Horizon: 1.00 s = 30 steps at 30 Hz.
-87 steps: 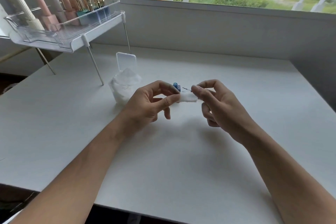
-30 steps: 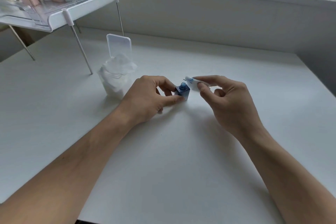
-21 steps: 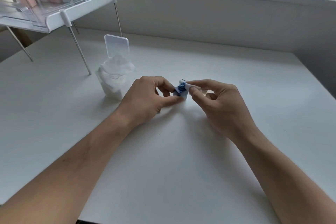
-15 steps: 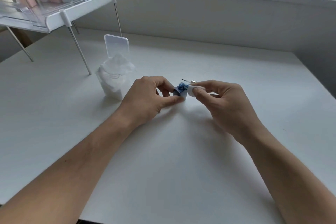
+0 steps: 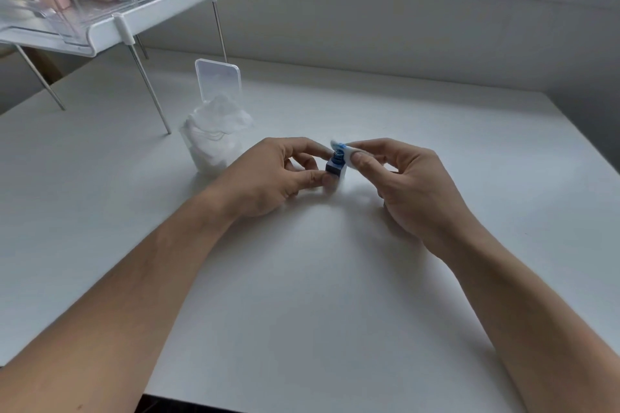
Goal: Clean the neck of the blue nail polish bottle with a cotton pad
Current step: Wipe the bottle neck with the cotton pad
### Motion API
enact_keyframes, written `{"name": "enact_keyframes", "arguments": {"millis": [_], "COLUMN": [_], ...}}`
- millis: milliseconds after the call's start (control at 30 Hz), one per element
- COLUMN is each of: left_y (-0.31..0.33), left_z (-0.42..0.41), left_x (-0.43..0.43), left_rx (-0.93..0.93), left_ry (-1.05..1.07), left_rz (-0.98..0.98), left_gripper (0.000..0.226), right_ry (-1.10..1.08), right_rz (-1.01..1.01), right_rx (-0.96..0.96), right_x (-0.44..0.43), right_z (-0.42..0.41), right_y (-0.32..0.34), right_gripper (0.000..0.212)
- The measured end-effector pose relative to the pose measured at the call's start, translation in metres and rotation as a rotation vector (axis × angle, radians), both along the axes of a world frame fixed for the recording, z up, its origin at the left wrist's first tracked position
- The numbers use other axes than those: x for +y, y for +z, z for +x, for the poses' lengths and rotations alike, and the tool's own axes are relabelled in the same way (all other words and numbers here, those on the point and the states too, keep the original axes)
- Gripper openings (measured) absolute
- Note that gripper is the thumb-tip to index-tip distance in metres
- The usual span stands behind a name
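Observation:
A small square blue nail polish bottle (image 5: pixel 335 170) stands uncapped on the white table (image 5: pixel 302 278), its threaded neck showing. My left hand (image 5: pixel 275 178) grips the bottle's body between thumb and fingers. My right hand (image 5: pixel 406 184) pinches a white cotton pad (image 5: pixel 345 152) with a blue smear at its tip. The pad lies against the right side of the neck. The bottle's cap and brush seem tucked in my right hand, mostly hidden.
An open clear container of cotton pads (image 5: pixel 218 141) with its lid flipped up stands left of my hands. A raised white rack (image 5: pixel 100 33) holding several polish bottles is at the back left. A grey wall and window sill run along the back.
The bottle came down from mid-air to stand on the table. Over the last second my right hand has rubbed the pad around the neck, shifting slightly right and up.

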<state>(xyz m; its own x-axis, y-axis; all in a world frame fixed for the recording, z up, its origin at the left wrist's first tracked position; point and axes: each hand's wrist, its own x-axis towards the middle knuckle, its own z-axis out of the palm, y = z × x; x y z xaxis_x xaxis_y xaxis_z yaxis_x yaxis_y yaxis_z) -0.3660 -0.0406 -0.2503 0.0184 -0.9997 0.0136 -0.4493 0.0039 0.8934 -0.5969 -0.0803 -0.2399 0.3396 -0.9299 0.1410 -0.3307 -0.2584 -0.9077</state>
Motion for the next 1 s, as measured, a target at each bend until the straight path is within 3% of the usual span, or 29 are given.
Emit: {"name": "enact_keyframes", "arguments": {"millis": [233,433,633,1000], "left_y": [-0.006,-0.004,-0.003,-0.008], "left_z": [-0.004,-0.003,-0.001,-0.007], "left_x": [0.000,0.001,0.000,-0.001], "left_rx": [-0.118,-0.071,-0.041,-0.192], "left_ry": [0.060,0.034,-0.043,0.059], "left_rz": [-0.062,-0.015,-0.002,-0.118], "left_gripper": [0.030,0.057,0.031,0.035], "right_ry": [-0.006,-0.048,-0.058,0.015], "right_rz": [0.040,0.014,-0.085,-0.034], "right_rx": [-0.006,-0.075,-0.056,0.014], "right_x": [0.003,-0.002,-0.002,-0.004], "right_z": [-0.008,-0.012,-0.002,-0.010], "right_y": [0.004,0.003,0.000,0.000], "right_gripper": [0.017,0.014,0.014,0.012]}}
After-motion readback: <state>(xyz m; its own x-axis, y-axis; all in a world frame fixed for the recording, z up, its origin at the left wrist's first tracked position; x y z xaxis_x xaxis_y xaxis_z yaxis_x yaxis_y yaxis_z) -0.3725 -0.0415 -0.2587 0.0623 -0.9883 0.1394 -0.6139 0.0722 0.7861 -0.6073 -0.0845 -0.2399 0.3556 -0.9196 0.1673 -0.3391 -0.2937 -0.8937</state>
